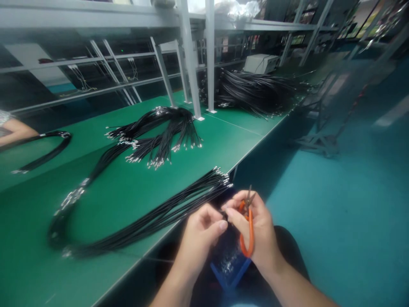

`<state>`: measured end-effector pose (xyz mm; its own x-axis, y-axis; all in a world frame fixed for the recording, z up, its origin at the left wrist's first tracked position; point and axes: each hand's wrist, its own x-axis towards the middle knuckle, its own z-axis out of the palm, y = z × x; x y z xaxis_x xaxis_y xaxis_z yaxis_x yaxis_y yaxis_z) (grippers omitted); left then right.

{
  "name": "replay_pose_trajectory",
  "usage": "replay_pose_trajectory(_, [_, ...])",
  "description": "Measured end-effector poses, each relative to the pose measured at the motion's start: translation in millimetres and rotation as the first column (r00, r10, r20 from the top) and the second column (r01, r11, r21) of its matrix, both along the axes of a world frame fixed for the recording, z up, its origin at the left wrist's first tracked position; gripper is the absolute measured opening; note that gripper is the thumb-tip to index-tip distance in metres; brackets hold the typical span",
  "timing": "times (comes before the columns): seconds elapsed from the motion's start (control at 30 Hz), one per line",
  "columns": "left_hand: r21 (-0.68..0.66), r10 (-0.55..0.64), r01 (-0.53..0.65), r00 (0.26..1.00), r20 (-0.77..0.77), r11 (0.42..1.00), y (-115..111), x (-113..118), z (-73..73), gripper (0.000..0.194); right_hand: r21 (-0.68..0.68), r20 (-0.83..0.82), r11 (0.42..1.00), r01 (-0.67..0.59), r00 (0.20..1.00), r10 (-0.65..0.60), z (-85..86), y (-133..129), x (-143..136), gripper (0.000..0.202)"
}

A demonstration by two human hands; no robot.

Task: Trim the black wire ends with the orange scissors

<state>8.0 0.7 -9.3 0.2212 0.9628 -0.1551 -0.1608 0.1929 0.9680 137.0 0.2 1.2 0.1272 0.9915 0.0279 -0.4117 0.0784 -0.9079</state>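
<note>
Just past the table's front edge, my left hand [202, 228] is closed in a pinch on a small black piece [224, 215]; its kind is mostly hidden by the fingers. My right hand [263, 226] holds a pair of orange-handled snips [251, 234] in its palm, blades pointing up and away. Its thumb and index finger meet at the same black piece. Right behind my hands lies a long bundle of black cables [153, 219] with silvery ends, curving round to the left. Below my hands is a blue bin [219, 275] with small pale bits inside.
The green table [179, 179] carries a looped heap of black cables [159, 138] and a larger pile [255, 89] near a white box [260, 63]. Metal shelf posts [191, 64] stand behind. Another person's arm [19, 130] rests at far left, by a short cable bundle [51, 155].
</note>
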Motion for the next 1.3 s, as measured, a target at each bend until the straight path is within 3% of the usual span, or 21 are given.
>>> replay_pose_trajectory(0.23, [0.112, 0.074, -0.061, 0.991, -0.112, 0.992, 0.5, -0.3, 11.9, 0.022, -0.017, -0.088, 0.999, -0.029, 0.996, 0.028, -0.2, 0.5, -1.0, 0.019])
replay_pose_trajectory(0.4, [0.206, 0.054, -0.058, 0.998, 0.024, 0.977, 6.4, 4.6, 24.6, 0.012, -0.032, -0.097, 0.999, -0.041, 0.995, 0.038, 6.1, -0.6, -7.5, 0.024])
replay_pose_trajectory(0.53, [0.209, 0.036, -0.062, 0.991, 0.127, 0.976, 10.3, 8.0, 19.1, 0.012, -0.036, -0.09, 0.999, -0.023, 0.996, 0.02, 3.0, -0.4, -7.7, 0.022])
replay_pose_trajectory(0.63, [0.24, 0.084, -0.092, 0.995, 0.046, 0.966, 10.1, 3.3, 14.5, 0.013, -0.053, -0.081, 0.998, -0.024, 0.996, 0.02, 0.0, -0.7, -5.0, 0.021])
replay_pose_trajectory(0.73, [0.422, 0.28, -0.171, 0.936, -0.211, 0.89, 5.8, -5.6, 15.8, 0.007, -0.065, -0.08, 0.998, -0.003, 0.997, -0.002, 0.7, -1.3, -3.8, 0.021])
replay_pose_trajectory(0.83, [0.683, 0.429, -0.03, 0.798, -0.423, 0.73, 0.3, -11.1, 19.1, 0.028, -0.069, -0.068, 0.997, 0.021, 0.997, -0.026, 3.5, -1.5, -4.6, 0.021])
replay_pose_trajectory(0.9, [0.774, 0.496, 0.081, 0.725, -0.478, 0.628, -1.9, -11.5, 19.6, 0.035, -0.071, -0.062, 0.997, 0.019, 0.998, -0.023, 4.7, -1.6, -5.6, 0.021])
replay_pose_trajectory(0.97, [0.796, 0.531, 0.104, 0.692, -0.489, 0.596, -2.4, -11.1, 19.0, 0.033, -0.071, -0.058, 0.997, 0.007, 0.998, -0.011, 5.3, -1.7, -6.3, 0.021])
replay_pose_trajectory(1.03, [0.776, 0.535, 0.056, 0.693, -0.483, 0.629, -1.8, -11.4, 19.4, 0.029, -0.069, -0.062, 0.998, 0.006, 0.998, -0.01, 6.2, -1.7, -7.0, 0.021])
replay_pose_trajectory(1.13, [0.659, 0.466, -0.041, 0.74, -0.484, 0.751, -1.3, -12.3, 23.8, 0.024, -0.066, -0.075, 0.998, 0.018, 0.997, -0.023, 9.5, -1.2, -7.9, 0.021])
replay_pose_trajectory(1.23, [0.438, 0.241, -0.005, 0.84, -0.485, 0.899, -2.2, -11.2, 28.1, 0.013, -0.056, -0.091, 0.998, 0.009, 0.996, -0.015, 13.4, -0.5, -8.5, 0.022])
replay_pose_trajectory(1.3, [0.311, 0.133, 0.009, 0.893, -0.43, 0.95, -2.5, -10.0, 27.6, 0.009, -0.049, -0.081, 0.999, 0.009, 0.997, -0.013, 14.4, 0.1, -8.3, 0.022])
